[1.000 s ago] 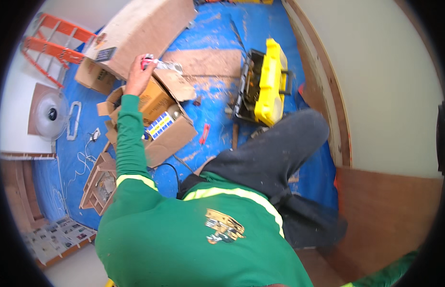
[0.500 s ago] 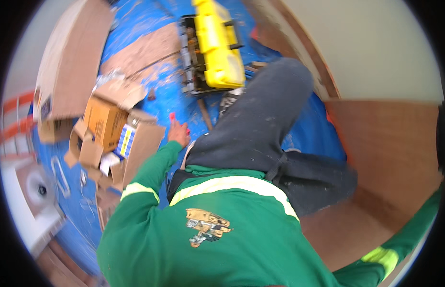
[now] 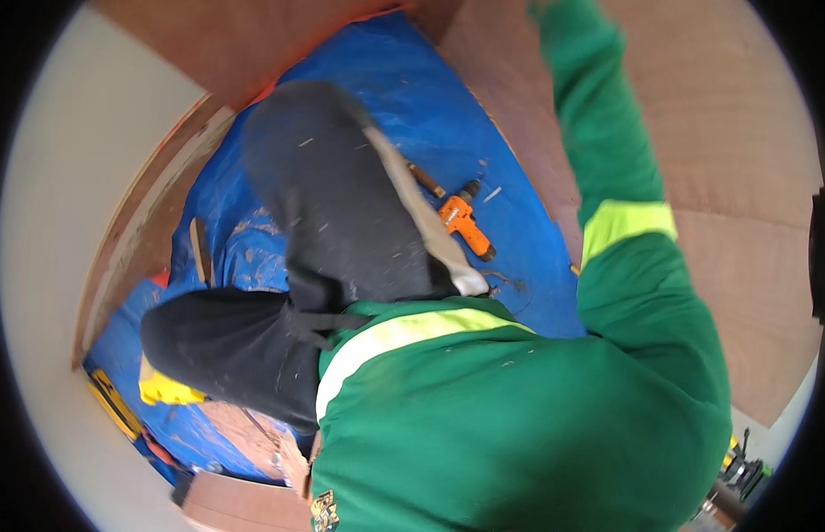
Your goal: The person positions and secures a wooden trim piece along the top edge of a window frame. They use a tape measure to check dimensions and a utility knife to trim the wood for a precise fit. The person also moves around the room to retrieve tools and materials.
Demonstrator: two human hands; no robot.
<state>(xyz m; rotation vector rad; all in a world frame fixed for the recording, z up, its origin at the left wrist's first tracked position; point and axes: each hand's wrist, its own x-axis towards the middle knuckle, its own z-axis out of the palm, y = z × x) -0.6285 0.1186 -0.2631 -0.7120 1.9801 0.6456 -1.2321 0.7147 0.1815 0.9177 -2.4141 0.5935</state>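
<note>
My right arm, in a green sleeve (image 3: 608, 133) with a yellow-green band, reaches up to the top edge of the picture along a brown wooden panel (image 3: 732, 284). Its hand is cut off there, so its fingers and anything in them stay out of sight. My left hand is outside the picture. On the blue tarp (image 3: 528, 257), right of my bent leg in dark trousers, lies an orange cordless drill (image 3: 466, 228). Beside the drill is a short brown piece (image 3: 426, 180), maybe wood or a handle.
Wooden panels (image 3: 217, 44) stand ahead and on the right, with a pale wall (image 3: 66, 204) on the left. A wooden strip (image 3: 200, 248) leans by the left tarp edge. The yellow toolbox (image 3: 167, 386) shows partly behind my knee. Tools (image 3: 745, 470) sit at the lower right.
My view and body have swung right, away from the cartons and the open toolbox. My left hand, which had a red object at it, has left the picture; my right arm is now raised.
</note>
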